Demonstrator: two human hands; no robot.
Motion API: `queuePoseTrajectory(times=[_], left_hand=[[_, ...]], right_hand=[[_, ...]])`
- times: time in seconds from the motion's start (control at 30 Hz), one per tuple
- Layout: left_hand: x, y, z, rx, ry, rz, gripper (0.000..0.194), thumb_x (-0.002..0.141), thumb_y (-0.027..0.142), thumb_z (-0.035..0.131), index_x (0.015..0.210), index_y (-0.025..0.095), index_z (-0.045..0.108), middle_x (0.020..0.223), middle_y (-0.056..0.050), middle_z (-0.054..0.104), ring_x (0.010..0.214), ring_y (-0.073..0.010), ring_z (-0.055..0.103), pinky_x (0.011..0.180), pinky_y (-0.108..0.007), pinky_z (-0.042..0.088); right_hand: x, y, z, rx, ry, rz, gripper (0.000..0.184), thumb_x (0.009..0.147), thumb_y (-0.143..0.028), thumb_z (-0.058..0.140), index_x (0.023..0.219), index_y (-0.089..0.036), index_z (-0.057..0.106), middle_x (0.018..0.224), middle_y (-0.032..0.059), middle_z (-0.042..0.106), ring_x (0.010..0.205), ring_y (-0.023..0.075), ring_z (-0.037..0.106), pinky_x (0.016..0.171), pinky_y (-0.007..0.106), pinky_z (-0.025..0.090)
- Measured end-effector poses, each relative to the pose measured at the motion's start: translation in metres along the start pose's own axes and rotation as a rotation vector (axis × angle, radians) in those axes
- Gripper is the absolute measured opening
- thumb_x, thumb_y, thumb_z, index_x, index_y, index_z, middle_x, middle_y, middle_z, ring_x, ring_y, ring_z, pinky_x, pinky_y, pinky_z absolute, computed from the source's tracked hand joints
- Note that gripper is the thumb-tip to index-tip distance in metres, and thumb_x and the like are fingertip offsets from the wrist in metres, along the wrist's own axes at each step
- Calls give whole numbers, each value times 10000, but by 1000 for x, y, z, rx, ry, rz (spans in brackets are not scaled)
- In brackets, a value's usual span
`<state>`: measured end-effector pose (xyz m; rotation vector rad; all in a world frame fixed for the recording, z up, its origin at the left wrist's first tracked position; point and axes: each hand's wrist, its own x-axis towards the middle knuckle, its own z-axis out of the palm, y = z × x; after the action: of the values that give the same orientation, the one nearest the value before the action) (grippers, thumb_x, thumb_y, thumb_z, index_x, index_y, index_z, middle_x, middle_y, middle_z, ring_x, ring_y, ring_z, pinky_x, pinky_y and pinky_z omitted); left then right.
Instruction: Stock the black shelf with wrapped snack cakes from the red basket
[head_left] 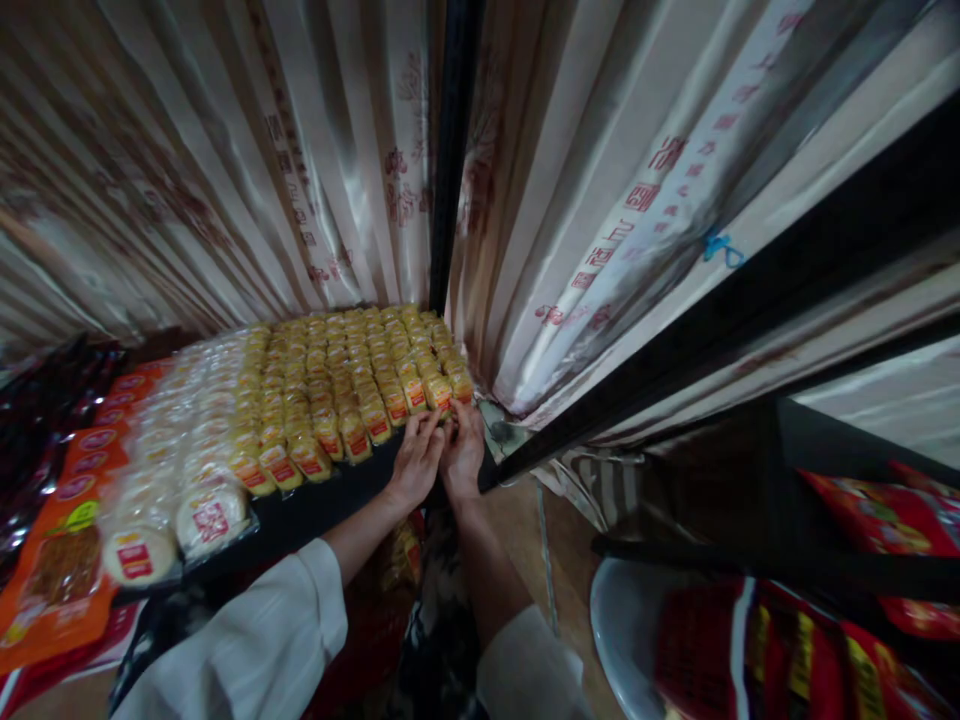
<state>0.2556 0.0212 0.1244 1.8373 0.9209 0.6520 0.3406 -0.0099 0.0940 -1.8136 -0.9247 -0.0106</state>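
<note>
Left hand (417, 462) and right hand (462, 456) touch yellow packets (374, 412) near shelf's (360, 487) front right corner, grip indeterminable; two frontmost white round cakes (212, 520) left, one basin (619, 625) right, one upright black post (453, 150) behind.

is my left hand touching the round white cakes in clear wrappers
Apart. The head view shows the left hand near the right end of the yellow packets, several of which separate it from the round white cakes.

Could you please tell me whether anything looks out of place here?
Little stands out; the yellow packets sit in neat rows. Only the curtain's lower edge looks askew, crumpled over the floor, unlike the long folds above.
</note>
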Motion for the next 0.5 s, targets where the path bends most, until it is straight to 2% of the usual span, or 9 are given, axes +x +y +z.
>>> queuePoseTrajectory(times=[0.13,0.33,0.5], left_hand=[[0,-2,4,-50,19,-10,403,906,332,342,1253,219,514,1221,-78,441,1124,-157,512,1007,-290,388],[-1,-4,4,-58,54,21,389,895,318,367,1229,207,533,1258,-84,435,1186,-177,472,1038,-322,363],[2,-7,5,-49,39,14,381,888,300,372,1210,194,546,1273,-87,429,1177,-172,483,1046,-318,361]], right_hand=[[-1,4,2,20,-11,-27,393,833,-157,359,1173,-176,556,1026,111,579,1009,216,503,921,407,417],[-3,6,4,55,0,-43,402,822,-150,375,1183,-182,550,1052,117,570,1003,213,520,901,406,445],[-2,8,6,106,20,-43,373,827,-164,370,1140,-159,573,1030,128,566,949,204,546,874,398,467]])
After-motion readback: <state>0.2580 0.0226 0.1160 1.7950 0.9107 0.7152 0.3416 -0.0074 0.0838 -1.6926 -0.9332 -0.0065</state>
